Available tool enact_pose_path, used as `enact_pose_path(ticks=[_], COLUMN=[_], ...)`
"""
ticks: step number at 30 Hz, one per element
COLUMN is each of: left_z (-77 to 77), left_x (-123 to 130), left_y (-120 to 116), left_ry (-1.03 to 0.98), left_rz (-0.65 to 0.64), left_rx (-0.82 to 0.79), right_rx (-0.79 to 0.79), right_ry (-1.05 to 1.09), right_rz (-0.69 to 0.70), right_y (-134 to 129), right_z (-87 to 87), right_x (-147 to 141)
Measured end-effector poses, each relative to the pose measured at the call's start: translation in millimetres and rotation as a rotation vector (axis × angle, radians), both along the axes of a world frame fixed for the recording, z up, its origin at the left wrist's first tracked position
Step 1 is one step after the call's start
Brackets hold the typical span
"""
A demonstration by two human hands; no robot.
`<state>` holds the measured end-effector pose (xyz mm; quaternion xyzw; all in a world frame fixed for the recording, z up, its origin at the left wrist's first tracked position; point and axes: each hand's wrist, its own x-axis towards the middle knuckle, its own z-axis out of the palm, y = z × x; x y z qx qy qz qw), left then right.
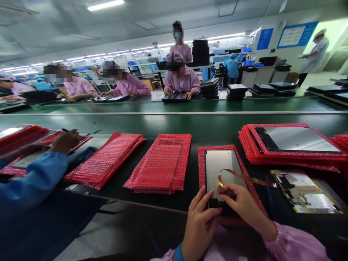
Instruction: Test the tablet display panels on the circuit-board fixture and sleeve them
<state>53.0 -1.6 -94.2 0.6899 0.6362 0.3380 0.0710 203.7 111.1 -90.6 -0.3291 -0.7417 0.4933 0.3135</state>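
Display panel lies face up on a red bubble-wrap sheet on the green bench before me. My left hand steadies its near-left corner, grip loose on the edge. My right hand pinches the orange flex cable curling above the glass.

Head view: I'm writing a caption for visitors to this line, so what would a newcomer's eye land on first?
First, the piles of red bubble-wrap bags spread across the dark green bench. Then, near the front, the left hand and right hand on a display panel lying on one red bag, its orange flex cable curling up at the right fingertips. Beyond the belt, people in pink coats sit working.
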Motion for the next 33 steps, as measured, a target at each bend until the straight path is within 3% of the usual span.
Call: enact_pose_path(ticks=[13,19,25,29,33], left_z=[-1.8,-6.8,7.2,12.7,11.2], left_x=[-2,-8,-7,-2,-4], left_y=[0,0,0,0,1], left_ry=[0.064,0.325,0.533,0.520,0.371], left_rz=[-0.007,-0.071,-0.052,-0.040,0.033], left_rx=[0.039,0.102,0.075,0.027,-0.089], right_rx=[-0.010,0.027,0.115,0.214,0.336], right_ry=[-0.014,-0.027,-0.075,-0.110,-0.122], right_rz=[0.034,0.035,0.017,-0.008,-0.055], right_y=[1,0,1,0,-7], right_z=[-2.0,1.4,0.6,-0.1,-1.3], right_x=[-1,0,-1,-1,9])
